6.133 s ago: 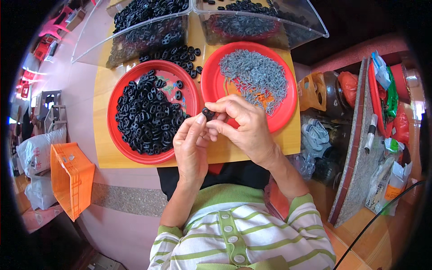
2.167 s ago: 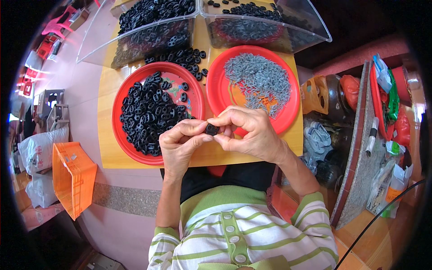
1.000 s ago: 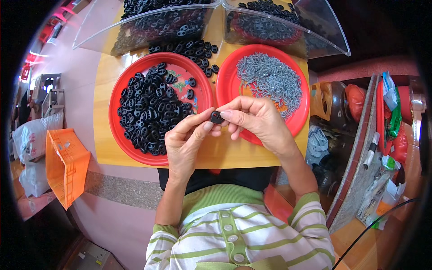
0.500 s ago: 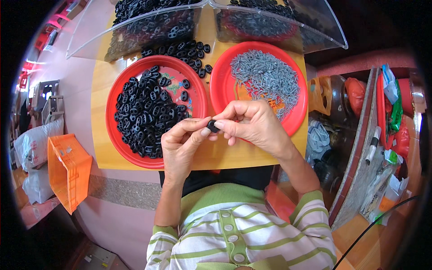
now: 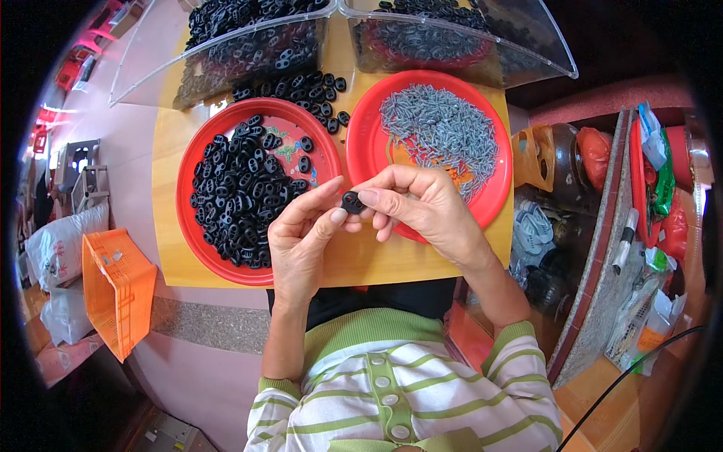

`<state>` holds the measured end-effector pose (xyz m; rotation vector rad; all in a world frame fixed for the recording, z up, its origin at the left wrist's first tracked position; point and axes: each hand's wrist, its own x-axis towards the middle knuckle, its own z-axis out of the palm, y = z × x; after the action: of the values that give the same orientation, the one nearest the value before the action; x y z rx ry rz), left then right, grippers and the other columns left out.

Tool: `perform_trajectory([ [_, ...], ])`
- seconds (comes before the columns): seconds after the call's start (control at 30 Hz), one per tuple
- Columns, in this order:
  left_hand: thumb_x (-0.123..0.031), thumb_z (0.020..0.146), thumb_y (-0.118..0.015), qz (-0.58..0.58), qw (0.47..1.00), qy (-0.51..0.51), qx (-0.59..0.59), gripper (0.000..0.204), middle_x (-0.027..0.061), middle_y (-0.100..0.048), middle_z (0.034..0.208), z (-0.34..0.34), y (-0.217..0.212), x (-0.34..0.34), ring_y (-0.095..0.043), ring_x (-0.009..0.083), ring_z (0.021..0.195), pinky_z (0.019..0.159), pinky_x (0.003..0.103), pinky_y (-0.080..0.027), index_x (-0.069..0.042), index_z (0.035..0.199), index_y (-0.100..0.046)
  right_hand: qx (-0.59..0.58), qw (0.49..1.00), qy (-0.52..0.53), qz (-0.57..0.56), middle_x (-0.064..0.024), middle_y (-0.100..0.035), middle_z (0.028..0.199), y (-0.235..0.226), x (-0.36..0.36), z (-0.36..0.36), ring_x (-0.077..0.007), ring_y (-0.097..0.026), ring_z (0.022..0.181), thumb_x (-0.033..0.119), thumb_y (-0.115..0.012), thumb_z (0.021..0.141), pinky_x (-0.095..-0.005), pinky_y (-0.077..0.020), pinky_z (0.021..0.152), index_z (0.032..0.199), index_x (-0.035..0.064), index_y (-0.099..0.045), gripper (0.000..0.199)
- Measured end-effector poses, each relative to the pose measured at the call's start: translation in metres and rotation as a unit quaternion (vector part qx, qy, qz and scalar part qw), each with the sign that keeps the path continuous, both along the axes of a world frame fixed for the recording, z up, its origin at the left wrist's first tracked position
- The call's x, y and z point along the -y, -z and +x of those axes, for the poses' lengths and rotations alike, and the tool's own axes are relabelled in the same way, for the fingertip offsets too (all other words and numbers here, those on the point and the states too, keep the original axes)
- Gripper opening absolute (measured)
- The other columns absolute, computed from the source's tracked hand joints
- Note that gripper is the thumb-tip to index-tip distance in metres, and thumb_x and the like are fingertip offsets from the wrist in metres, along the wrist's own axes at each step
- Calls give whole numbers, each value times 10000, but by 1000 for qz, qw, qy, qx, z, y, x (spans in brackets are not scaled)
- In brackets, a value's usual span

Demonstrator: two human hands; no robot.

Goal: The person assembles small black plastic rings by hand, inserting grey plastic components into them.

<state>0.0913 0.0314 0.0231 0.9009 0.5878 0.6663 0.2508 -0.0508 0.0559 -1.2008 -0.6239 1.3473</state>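
A small black oval cord lock point(image 5: 350, 201) with two holes is held between my two hands, above the table's near edge. My left hand point(image 5: 301, 230) has its thumb tip on the piece's lower left, its index finger lifted away. My right hand point(image 5: 418, 207) pinches the piece from the right, thumb on top and fingers curled beneath. To the left, a red round tray point(image 5: 188, 233) bears a heap of similar black cord locks point(image 5: 245, 192). Behind my right hand, another red tray point(image 5: 501, 184) carries many thin grey metal pieces point(image 5: 444, 128), apparently springs.
Two clear plastic bins point(image 5: 331, 11) full of black pieces stand at the back of the wooden table point(image 5: 169, 173). Loose cord locks point(image 5: 301, 89) lie before them. An orange crate point(image 5: 117, 294) stands on the floor at left. At right are bags and a stone-topped ledge point(image 5: 595, 248).
The cord lock has turned to show its two-hole face and moved slightly up and left. My left index finger has lifted off it. The view has shifted a little.
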Motion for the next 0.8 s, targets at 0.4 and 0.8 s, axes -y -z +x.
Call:
perform_trajectory([
  [0.4, -15, 897, -574, -23, 999, 31, 17, 262, 112, -661, 949, 0, 2, 1, -646, 139, 778, 751, 244, -519, 44, 1152, -586, -6, 1000, 7, 8, 0, -611, 762, 4, 2, -1, -28, -543, 618, 201, -621, 905, -169, -459, 534, 914, 2, -636, 200],
  [0.8, 17, 869, -596, -30, 999, 28, 7, 307, 95, -660, 931, 0, -3, 4, -624, 118, 781, 736, 236, -512, 38, 1174, -579, 28, 999, 17, 12, -20, -655, 747, 1, 4, -4, -22, -540, 604, 186, -618, 906, -166, -460, 529, 896, 6, -636, 181],
])
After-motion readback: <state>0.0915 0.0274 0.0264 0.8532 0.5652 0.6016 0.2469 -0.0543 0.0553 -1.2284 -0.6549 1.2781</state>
